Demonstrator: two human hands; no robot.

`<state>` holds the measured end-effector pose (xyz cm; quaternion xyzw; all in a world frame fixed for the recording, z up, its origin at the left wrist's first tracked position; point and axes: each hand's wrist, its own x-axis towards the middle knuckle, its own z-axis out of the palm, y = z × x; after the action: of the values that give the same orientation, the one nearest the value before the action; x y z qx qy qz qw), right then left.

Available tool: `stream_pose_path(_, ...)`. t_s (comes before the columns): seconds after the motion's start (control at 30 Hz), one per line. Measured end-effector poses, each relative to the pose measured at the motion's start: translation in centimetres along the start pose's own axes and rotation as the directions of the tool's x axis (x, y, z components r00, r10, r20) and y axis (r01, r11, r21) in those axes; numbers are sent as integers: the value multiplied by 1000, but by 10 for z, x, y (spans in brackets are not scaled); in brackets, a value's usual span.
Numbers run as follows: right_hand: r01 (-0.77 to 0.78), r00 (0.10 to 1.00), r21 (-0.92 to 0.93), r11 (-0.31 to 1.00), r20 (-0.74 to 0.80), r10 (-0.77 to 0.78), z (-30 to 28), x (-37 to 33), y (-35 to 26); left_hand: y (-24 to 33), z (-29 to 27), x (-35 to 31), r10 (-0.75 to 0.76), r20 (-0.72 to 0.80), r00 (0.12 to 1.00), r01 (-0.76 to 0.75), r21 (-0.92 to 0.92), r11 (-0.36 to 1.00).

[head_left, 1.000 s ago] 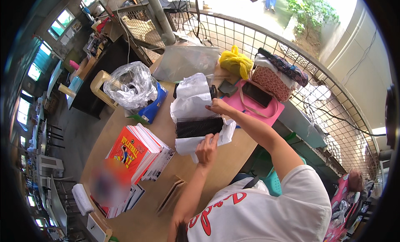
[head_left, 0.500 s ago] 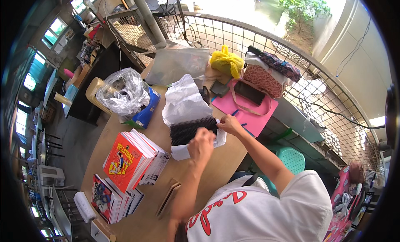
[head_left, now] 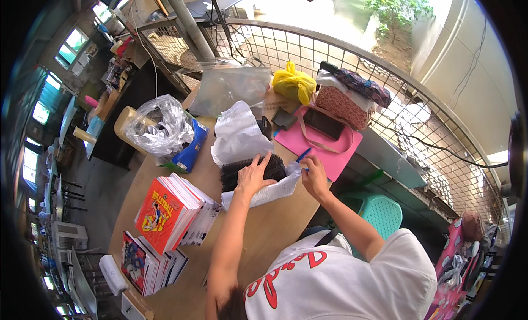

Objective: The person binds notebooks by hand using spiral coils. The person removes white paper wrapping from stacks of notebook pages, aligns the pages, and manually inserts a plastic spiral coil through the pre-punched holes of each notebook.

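A bundle of black, ridged plastic binding coils (head_left: 232, 175) lies on a crinkled white wrapping sheet (head_left: 236, 134) at the middle of the table. The sheet's far part stands up loosely behind the coils, and its near edge is folded up along their front. My left hand (head_left: 252, 177) rests on the bundle, fingers spread, with the thumb by the folded near edge. At the bundle's right end, my right hand (head_left: 315, 176) pinches the gathered end of the white sheet between thumb and fingers.
Stacked booklets (head_left: 165, 210) stand at the table's left, behind them a blue box (head_left: 194, 146) with clear plastic bags (head_left: 159, 124). A pink folder (head_left: 344, 155), a dark phone (head_left: 324, 124) and a yellow bag (head_left: 295, 83) lie to the right. A green stool (head_left: 382, 212) stands beside the table.
My left hand has opened and come down flat on the coils. My right hand has moved slightly right and nearer, drawing the sheet's end out from the bundle.
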<state>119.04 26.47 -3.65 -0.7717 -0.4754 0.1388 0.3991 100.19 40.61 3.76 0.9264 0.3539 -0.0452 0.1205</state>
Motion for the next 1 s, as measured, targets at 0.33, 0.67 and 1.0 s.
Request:
stream_pose_path(0.33,686,727,-156,711,199,-658,-12,-70,10,-10,4,2,21,84,996,-29,101,995)
stream_pose_path(0.67,611,782,-46,790,194,-593,-38,-98,-21,40,-3,-46,190,-58,980,-189,28,982)
stream_pose_path(1.0,610,742,-95,787,418,-525,-13,-124,25,20,50,-64,134,-169,976,-113,128,985)
